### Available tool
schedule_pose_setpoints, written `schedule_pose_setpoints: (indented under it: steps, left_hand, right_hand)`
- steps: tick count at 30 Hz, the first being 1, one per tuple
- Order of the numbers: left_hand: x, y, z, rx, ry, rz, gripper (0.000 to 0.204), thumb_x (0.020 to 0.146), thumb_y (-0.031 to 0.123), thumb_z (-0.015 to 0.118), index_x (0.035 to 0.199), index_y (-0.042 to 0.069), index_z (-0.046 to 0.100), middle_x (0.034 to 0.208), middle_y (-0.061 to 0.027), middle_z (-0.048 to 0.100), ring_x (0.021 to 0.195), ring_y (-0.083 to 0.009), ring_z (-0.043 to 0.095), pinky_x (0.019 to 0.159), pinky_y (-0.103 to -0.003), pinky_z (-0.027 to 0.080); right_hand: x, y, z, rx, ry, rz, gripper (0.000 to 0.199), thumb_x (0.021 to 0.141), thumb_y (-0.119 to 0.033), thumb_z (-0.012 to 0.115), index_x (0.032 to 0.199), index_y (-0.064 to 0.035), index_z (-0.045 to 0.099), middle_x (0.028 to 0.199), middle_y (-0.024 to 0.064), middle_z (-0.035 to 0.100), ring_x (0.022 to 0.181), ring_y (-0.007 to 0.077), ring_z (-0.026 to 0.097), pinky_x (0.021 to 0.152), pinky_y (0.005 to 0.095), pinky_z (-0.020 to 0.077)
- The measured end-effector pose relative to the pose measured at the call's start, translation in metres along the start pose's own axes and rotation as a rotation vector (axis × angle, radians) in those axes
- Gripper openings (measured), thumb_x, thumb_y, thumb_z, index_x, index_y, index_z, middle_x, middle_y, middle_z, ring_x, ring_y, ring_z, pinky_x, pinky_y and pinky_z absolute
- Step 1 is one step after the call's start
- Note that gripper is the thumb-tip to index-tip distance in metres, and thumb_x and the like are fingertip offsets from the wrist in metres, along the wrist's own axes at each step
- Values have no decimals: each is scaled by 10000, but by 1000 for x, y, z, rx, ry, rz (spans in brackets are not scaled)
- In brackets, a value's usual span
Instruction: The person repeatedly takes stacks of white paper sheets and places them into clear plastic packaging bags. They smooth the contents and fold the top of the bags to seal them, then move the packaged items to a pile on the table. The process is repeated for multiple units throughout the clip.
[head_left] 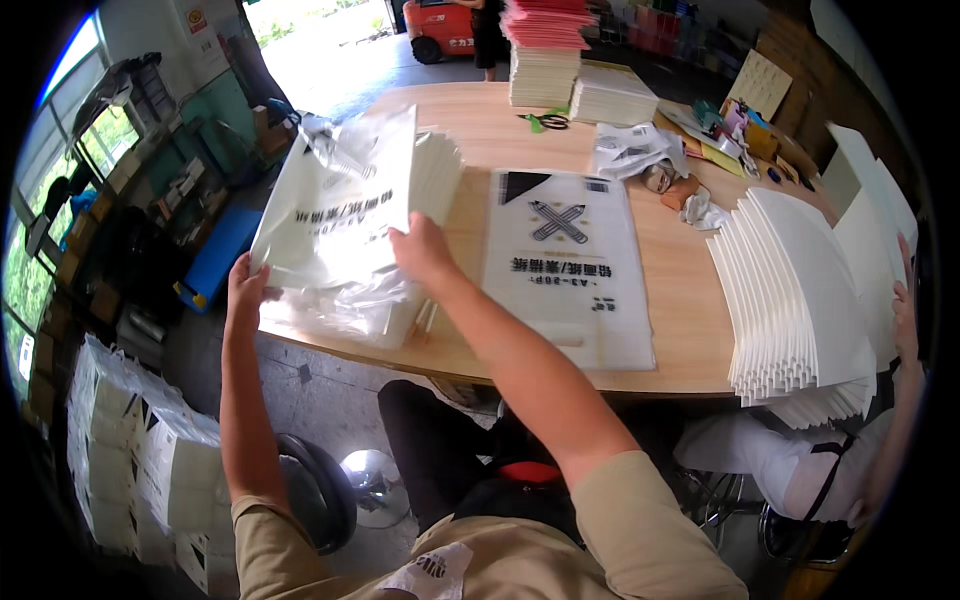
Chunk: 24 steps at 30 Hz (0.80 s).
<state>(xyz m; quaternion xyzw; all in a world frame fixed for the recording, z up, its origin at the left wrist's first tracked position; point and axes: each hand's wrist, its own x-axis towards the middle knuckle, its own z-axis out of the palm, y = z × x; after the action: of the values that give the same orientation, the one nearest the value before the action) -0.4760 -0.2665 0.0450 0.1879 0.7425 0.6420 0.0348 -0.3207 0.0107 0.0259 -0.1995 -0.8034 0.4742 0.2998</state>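
Observation:
A clear plastic pack of white paper (335,215) with dark print is tilted up above a stack of similar packs (437,180) at the table's left edge. My left hand (248,287) grips its near left corner. On the right side of the same pack, my right hand (424,248) is closed on its edge. Glare hides part of the plastic, and the fingertips behind the pack are out of sight. Right of the stack, a flat printed plastic bag (567,265) with a crossed-pencils picture lies on the table.
Fanned white paper (775,290) sits at the table's right, where a co-worker's hand (903,310) touches upright sheets. Farther back are scissors (550,122), a tall paper stack (543,75) and crumpled plastic (640,150). Wrapped packs (150,450) stand on the floor at left, near a stool (310,490).

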Motion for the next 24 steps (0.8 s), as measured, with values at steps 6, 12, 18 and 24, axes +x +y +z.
schedule_pose_setpoints:
  steps: [6,12,18,24]
  left_hand:
    - [7,-37,-51,192,87,-75,230,950,97,594,1149,-12,629,870,-48,678,610,-94,599,515,-237,494]
    - [28,-59,-53,477,198,39,270,915,165,668,1102,-30,665,855,-47,688,647,-84,579,597,-249,471]
    - [27,-70,-86,820,233,176,264,905,222,687,1039,-5,683,845,-127,693,782,-171,648,716,-307,506]
    - [-76,27,9,876,506,847,281,935,197,676,1169,43,656,1151,-141,661,1041,-325,635,913,-408,501]
  right_hand:
    - [-35,-16,-7,221,-323,240,321,894,-293,652,911,26,621,694,157,686,548,259,671,572,376,541]
    - [-40,-3,-6,-11,-258,90,293,890,-327,664,854,-36,657,735,111,707,648,276,683,649,375,536]
    - [-112,26,-62,161,-354,-8,274,910,-303,658,876,-30,654,754,121,695,688,271,669,639,344,513]
    - [-235,111,-147,234,-180,170,137,955,-137,631,934,-5,663,708,17,645,619,65,583,548,219,458]
